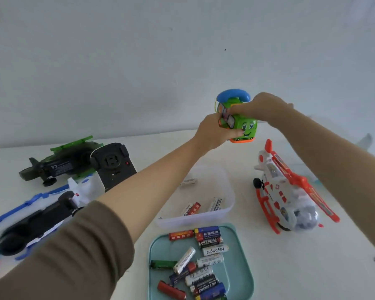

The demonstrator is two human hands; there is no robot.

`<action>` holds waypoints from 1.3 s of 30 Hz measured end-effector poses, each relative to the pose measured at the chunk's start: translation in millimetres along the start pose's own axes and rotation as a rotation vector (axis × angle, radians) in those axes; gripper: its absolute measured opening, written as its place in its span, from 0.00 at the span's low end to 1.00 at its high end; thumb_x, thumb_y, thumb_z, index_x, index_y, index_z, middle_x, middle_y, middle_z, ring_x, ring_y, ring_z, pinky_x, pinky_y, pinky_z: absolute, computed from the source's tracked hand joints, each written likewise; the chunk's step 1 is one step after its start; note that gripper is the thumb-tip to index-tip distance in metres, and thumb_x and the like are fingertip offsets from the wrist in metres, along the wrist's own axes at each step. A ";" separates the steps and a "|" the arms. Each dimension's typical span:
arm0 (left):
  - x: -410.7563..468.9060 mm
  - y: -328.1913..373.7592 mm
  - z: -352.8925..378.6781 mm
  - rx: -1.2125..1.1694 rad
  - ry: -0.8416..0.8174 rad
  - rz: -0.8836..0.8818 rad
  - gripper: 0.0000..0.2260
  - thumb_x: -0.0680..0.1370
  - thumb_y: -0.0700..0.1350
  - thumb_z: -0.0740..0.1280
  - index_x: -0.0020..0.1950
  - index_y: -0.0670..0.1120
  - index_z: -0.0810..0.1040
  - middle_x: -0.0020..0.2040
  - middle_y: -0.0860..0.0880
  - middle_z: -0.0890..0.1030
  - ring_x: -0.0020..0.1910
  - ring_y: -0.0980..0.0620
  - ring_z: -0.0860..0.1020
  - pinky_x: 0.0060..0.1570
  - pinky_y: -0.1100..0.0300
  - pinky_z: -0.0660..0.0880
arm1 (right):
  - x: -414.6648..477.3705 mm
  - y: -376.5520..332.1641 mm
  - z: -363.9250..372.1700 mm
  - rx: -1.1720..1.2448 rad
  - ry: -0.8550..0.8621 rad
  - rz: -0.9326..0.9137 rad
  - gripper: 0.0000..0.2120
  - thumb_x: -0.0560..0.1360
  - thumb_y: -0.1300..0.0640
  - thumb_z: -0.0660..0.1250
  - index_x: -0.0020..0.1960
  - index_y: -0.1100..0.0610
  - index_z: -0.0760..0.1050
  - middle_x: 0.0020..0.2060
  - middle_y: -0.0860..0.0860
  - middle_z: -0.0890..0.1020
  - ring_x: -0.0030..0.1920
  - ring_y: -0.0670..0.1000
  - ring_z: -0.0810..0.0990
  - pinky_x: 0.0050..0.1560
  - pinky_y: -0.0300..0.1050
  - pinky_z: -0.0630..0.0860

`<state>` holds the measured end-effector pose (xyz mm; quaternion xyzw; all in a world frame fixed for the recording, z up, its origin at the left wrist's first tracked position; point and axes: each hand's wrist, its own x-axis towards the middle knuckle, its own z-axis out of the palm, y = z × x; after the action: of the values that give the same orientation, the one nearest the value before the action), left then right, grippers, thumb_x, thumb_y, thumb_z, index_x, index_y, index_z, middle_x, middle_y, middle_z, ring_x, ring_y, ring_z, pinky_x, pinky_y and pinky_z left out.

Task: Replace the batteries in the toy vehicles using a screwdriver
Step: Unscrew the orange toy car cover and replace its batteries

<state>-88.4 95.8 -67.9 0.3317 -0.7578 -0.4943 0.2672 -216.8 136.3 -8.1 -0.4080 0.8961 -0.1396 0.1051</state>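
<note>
The left hand [212,133] and right hand [262,107] both clench the green toy phone-car [245,124], far beyond the teal battery tray [245,267], near the table's wall-side edge. Bare tabletop [245,169] lies beyond-right of the tray, bounded by the orange-and-white helicopter [286,191].

Two hands, left [212,133] and right [262,107], and four toy vehicles are in view: one green toy bus [245,124] at far centre, one orange-and-white helicopter [286,191] at right, one dark green helicopter [61,163] at far left, and one blue-and-white aircraft [41,219] at near left. One black remote control [114,167] lies at left. Two containers sit at near centre: one clear tub [195,219] showing three batteries [215,204], and one teal tray [236,267] with about a dozen more batteries [214,250], overlapped too closely for an exact count.
</note>
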 end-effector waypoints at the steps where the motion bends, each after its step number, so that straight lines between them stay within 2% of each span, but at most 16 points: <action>1: 4.1 -4.0 4.4 0.012 -0.016 -0.009 0.16 0.73 0.42 0.75 0.59 0.42 0.78 0.48 0.48 0.81 0.46 0.52 0.78 0.43 0.65 0.73 | 6.5 4.0 6.0 -0.014 -0.020 0.012 0.26 0.66 0.31 0.65 0.38 0.56 0.68 0.32 0.51 0.71 0.40 0.54 0.73 0.56 0.51 0.69; 4: 13.3 -16.4 17.6 0.056 -0.067 -0.056 0.19 0.73 0.42 0.74 0.62 0.41 0.77 0.55 0.45 0.81 0.53 0.49 0.78 0.53 0.59 0.75 | 22.1 15.7 22.4 -0.016 -0.055 0.009 0.27 0.66 0.32 0.65 0.38 0.56 0.67 0.31 0.51 0.70 0.41 0.54 0.72 0.50 0.49 0.67; 7: 19.5 -26.2 28.4 0.083 -0.080 -0.090 0.22 0.73 0.43 0.74 0.66 0.42 0.74 0.58 0.45 0.81 0.58 0.48 0.78 0.60 0.54 0.74 | 27.4 20.9 31.3 -0.095 -0.049 0.009 0.27 0.67 0.30 0.64 0.40 0.55 0.68 0.34 0.49 0.71 0.43 0.52 0.72 0.52 0.49 0.65; 11: 24.5 -36.0 34.4 0.110 -0.086 -0.116 0.27 0.73 0.44 0.74 0.70 0.44 0.69 0.61 0.46 0.79 0.60 0.48 0.76 0.57 0.58 0.72 | 30.3 22.1 37.9 -0.191 -0.081 0.016 0.29 0.68 0.29 0.62 0.47 0.55 0.70 0.37 0.48 0.73 0.46 0.53 0.72 0.61 0.52 0.65; 15: 24.7 -44.1 40.5 0.148 -0.088 -0.146 0.26 0.73 0.46 0.75 0.68 0.43 0.72 0.59 0.45 0.80 0.59 0.46 0.78 0.59 0.53 0.74 | 30.3 21.3 41.8 -0.324 -0.085 0.009 0.29 0.69 0.27 0.60 0.48 0.53 0.69 0.36 0.47 0.73 0.47 0.52 0.72 0.60 0.54 0.61; 18: 24.7 -46.5 40.7 0.169 -0.097 -0.160 0.27 0.73 0.46 0.75 0.69 0.43 0.71 0.61 0.45 0.79 0.60 0.46 0.77 0.61 0.51 0.73 | 31.3 20.2 45.0 -0.353 -0.098 0.009 0.31 0.69 0.26 0.59 0.51 0.54 0.69 0.37 0.48 0.74 0.49 0.54 0.72 0.64 0.56 0.60; 21: 25.8 -46.6 38.9 0.252 -0.123 -0.151 0.26 0.74 0.47 0.74 0.68 0.44 0.70 0.61 0.45 0.79 0.60 0.46 0.76 0.60 0.54 0.73 | 35.7 21.9 51.2 -0.321 -0.136 0.021 0.32 0.68 0.26 0.60 0.52 0.54 0.70 0.41 0.49 0.76 0.52 0.55 0.73 0.60 0.55 0.60; 24: 27.4 -48.6 37.0 0.302 -0.138 -0.172 0.25 0.74 0.47 0.73 0.68 0.43 0.71 0.61 0.45 0.79 0.61 0.46 0.76 0.61 0.54 0.72 | 40.2 23.9 54.8 -0.231 -0.174 0.016 0.25 0.70 0.31 0.62 0.43 0.54 0.69 0.38 0.49 0.76 0.50 0.54 0.74 0.54 0.52 0.59; 26: 28.4 -50.8 35.7 0.301 -0.132 -0.193 0.23 0.74 0.46 0.74 0.66 0.42 0.72 0.61 0.45 0.79 0.61 0.46 0.76 0.61 0.53 0.72 | 44.7 25.1 56.4 -0.142 -0.201 0.007 0.19 0.72 0.38 0.64 0.42 0.54 0.69 0.37 0.50 0.75 0.50 0.53 0.75 0.59 0.49 0.63; 28: 29.4 -51.7 34.5 0.294 -0.126 -0.203 0.23 0.74 0.45 0.74 0.66 0.42 0.72 0.60 0.45 0.79 0.60 0.46 0.76 0.61 0.52 0.73 | 49.9 26.7 58.5 -0.080 -0.223 0.008 0.16 0.71 0.43 0.66 0.42 0.55 0.69 0.37 0.50 0.76 0.50 0.53 0.76 0.64 0.52 0.68; 34: 32.4 -51.5 32.4 0.297 -0.121 -0.204 0.23 0.74 0.46 0.73 0.66 0.41 0.72 0.61 0.45 0.79 0.61 0.46 0.76 0.60 0.55 0.73 | 56.3 30.7 65.5 -0.002 -0.186 0.010 0.17 0.69 0.43 0.69 0.39 0.55 0.67 0.35 0.51 0.75 0.46 0.53 0.76 0.64 0.55 0.69; 39: 31.9 -50.4 32.4 0.274 -0.124 -0.221 0.24 0.74 0.46 0.73 0.67 0.41 0.72 0.62 0.45 0.79 0.62 0.46 0.76 0.62 0.54 0.72 | 53.1 27.9 64.7 0.012 -0.174 0.010 0.17 0.70 0.45 0.69 0.40 0.57 0.68 0.33 0.51 0.74 0.40 0.51 0.75 0.61 0.53 0.70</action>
<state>-120.4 75.2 -124.1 0.4151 -0.7919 -0.4324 0.1166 -251.1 102.9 -82.2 -0.4135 0.8848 -0.1084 0.1855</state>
